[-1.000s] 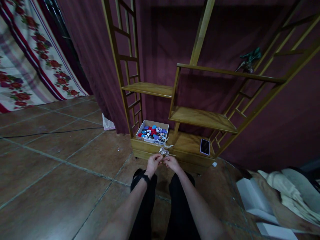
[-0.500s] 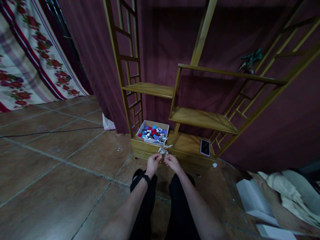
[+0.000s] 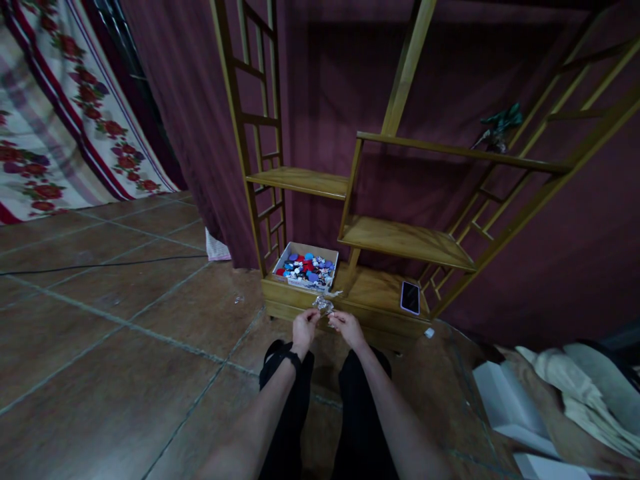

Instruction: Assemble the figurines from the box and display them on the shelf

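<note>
My left hand (image 3: 305,327) and my right hand (image 3: 346,326) are held close together in front of my knees, fingers pinched. Between them they hold a small crinkled silvery wrapper (image 3: 323,305), just in front of the wooden shelf's bottom board (image 3: 373,293). A white box (image 3: 307,266) full of small red, blue and purple pieces sits on that board, a little beyond my hands. A dark band circles my left wrist. What is inside the wrapper is too small to make out.
A phone (image 3: 410,297) lies on the bottom board at the right. A wooden shelf unit (image 3: 403,239) stands against a dark red curtain, with a green object (image 3: 500,124) on its upper ledge. Tiled floor (image 3: 110,333) spreads left. White boxes (image 3: 505,400) and cloth lie at right.
Both hands stay together on the wrapper and have shifted slightly away from me, with small finger movement. The view has tilted a little.
</note>
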`<state>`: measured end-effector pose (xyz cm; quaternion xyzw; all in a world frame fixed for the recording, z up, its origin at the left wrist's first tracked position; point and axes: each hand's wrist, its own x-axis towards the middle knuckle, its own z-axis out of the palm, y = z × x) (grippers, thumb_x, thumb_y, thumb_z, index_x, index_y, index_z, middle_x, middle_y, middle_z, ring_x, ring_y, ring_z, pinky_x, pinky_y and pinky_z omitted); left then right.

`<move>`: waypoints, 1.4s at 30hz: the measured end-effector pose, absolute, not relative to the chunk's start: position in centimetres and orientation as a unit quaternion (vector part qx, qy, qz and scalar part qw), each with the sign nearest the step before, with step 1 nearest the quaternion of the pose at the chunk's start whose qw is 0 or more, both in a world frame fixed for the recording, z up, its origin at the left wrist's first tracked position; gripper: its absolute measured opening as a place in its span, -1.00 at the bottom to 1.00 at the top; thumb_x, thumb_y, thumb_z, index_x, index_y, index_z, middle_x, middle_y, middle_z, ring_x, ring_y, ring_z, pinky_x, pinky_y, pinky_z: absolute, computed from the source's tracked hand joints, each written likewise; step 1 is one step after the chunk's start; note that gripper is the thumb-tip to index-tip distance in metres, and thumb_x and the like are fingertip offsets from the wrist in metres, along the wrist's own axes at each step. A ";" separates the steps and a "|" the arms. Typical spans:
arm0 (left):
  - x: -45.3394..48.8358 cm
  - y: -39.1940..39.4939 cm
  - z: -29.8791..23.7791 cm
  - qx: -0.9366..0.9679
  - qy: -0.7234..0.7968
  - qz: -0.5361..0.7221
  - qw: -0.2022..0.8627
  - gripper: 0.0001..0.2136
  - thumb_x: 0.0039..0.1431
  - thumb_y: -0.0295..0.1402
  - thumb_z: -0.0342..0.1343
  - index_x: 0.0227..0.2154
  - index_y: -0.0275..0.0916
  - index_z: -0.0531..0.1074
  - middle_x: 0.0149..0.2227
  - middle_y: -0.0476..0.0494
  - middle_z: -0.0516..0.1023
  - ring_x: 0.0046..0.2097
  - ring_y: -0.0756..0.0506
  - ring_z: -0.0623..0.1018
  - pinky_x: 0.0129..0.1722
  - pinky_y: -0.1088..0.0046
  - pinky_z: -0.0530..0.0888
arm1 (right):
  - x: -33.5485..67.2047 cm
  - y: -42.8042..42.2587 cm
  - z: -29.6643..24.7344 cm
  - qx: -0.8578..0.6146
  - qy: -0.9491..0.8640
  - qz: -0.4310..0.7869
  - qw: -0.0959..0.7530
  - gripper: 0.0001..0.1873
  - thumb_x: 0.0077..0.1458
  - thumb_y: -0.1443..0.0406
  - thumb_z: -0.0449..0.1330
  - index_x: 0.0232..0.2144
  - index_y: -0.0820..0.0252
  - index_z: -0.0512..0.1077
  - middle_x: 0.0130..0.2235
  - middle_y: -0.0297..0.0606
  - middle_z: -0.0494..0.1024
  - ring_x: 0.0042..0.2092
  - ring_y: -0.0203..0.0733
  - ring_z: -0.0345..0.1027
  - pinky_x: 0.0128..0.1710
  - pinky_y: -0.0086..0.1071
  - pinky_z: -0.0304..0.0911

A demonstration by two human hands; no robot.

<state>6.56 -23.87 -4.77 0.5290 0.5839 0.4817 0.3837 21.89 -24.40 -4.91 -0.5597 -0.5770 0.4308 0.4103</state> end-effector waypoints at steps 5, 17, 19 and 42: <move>6.7 -24.2 -4.0 0.526 0.594 0.480 0.373 -0.85 -0.09 -0.37 0.10 -0.41 -0.24 0.49 -0.49 -0.08 0.54 -0.48 -0.03 0.48 -0.43 0.46 0.39 | 21.8 -24.4 -5.0 -0.565 -0.566 0.437 0.411 -0.71 -0.08 0.18 0.13 -0.30 0.17 0.49 -0.44 -0.29 0.54 -0.50 -0.32 0.33 -0.50 -0.47 0.26; 6.3 -24.3 -4.5 0.561 0.579 0.470 0.359 -0.76 -0.04 -0.22 0.07 -0.34 -0.24 0.49 -0.46 -0.09 0.53 -0.49 -0.04 0.47 -0.45 0.46 0.39 | 21.7 -24.5 -5.3 -0.532 -0.542 0.484 0.436 -0.61 -0.11 0.10 0.14 -0.30 0.27 0.47 -0.44 -0.26 0.50 -0.56 -0.38 0.31 -0.56 -0.46 0.30; 6.3 -24.2 -4.7 0.566 0.578 0.464 0.361 -0.76 -0.04 -0.22 0.07 -0.34 -0.23 0.48 -0.45 -0.09 0.54 -0.49 -0.04 0.47 -0.44 0.46 0.39 | 21.6 -24.6 -5.3 -0.531 -0.539 0.485 0.439 -0.62 -0.11 0.10 0.14 -0.32 0.28 0.48 -0.45 -0.26 0.50 -0.55 -0.37 0.31 -0.55 -0.46 0.31; 6.7 -24.5 -4.2 0.553 0.590 0.458 0.369 -0.82 -0.05 -0.34 0.10 -0.34 -0.23 0.48 -0.39 -0.12 0.56 -0.43 -0.04 0.51 -0.42 0.47 0.41 | 21.6 -24.5 -5.2 -0.555 -0.538 0.463 0.433 -0.68 -0.04 0.10 0.10 -0.45 0.26 0.44 -0.52 -0.29 0.48 -0.58 -0.38 0.31 -0.56 -0.47 0.32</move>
